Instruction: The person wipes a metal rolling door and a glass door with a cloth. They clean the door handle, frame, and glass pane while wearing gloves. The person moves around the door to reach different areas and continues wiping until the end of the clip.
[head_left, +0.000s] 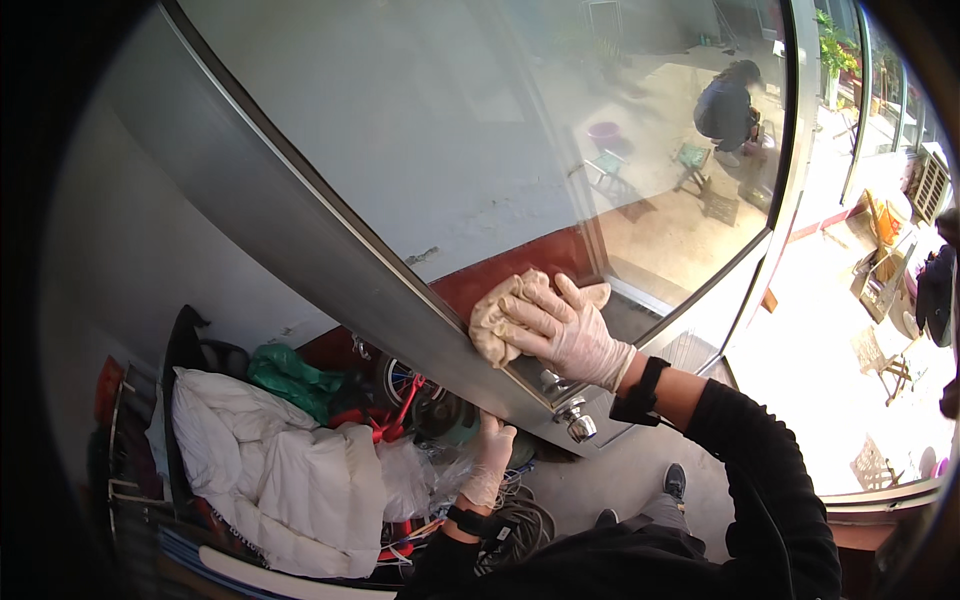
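Note:
My right hand, in a thin whitish glove, presses a bunched beige cloth against the lower corner of a glass pane. Its fingers spread over the cloth and hold it. The pane sits in a metal-framed door that stands at a slant before me. Just below my right hand, a shiny round door knob sticks out of the frame. Lower down, my left hand, gloved too, grips the door's edge; part of its fingers is hidden there.
Left of the door lie a white quilt, a green plastic bag, a red bike-like frame with a wheel and coiled cables. Folding stools stand outside on the right. A crouching person shows in the glass.

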